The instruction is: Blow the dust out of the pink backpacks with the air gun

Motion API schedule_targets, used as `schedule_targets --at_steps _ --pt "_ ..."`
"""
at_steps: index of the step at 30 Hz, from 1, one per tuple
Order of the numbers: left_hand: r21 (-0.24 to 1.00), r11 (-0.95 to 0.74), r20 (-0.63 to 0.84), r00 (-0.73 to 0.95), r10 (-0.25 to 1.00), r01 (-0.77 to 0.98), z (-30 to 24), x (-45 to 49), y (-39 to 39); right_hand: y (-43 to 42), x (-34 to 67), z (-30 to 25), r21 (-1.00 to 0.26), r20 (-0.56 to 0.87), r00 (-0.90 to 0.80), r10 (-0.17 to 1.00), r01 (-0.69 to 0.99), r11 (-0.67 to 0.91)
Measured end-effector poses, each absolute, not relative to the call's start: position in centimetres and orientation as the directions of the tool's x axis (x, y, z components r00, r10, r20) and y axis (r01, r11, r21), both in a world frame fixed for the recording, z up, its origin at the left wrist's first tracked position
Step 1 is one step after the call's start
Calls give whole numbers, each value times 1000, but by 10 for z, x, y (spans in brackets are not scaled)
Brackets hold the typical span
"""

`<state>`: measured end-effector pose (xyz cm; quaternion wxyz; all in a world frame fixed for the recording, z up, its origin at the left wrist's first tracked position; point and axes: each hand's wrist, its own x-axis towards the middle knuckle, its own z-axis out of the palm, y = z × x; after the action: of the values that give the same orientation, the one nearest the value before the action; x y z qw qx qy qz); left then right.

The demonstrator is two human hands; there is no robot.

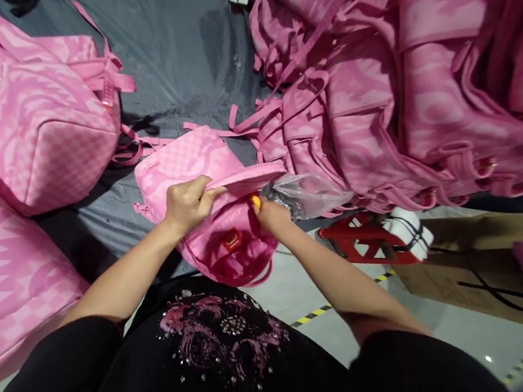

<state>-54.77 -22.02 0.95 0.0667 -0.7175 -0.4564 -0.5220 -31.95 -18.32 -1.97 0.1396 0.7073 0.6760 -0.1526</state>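
Note:
A small pink backpack (176,162) with a checked and camouflage print lies at the table's front edge, its top unzipped and facing my body. My left hand (191,204) is closed on the lifted edge of its opening. At the right side of the opening, my right hand (273,215) is closed around a small yellow thing (256,202); only its rounded end shows, so its kind is unclear. Inside the backpack are pink lining and a red label (232,240). A clear plastic bag (311,195) lies just beyond my right hand.
Larger pink backpacks (68,137) stand on the left. Several more pink bags (362,82) are packed in rows on the right. Dark grey cloth (176,47) covers the table. Below right are a red frame (366,239), white rolls (406,233) and a cardboard box (448,284).

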Motion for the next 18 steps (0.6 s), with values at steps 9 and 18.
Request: schedule_targets --at_steps 9,18 --pt "453 -535 800 -60 597 713 -3 -543 -198 -304 -254 -50 -369 -913 -111 392 634 -680" --pt "251 -753 898 144 416 608 10 -530 -194 -265 -311 -102 -631 -742 -219 633 -89 -771"
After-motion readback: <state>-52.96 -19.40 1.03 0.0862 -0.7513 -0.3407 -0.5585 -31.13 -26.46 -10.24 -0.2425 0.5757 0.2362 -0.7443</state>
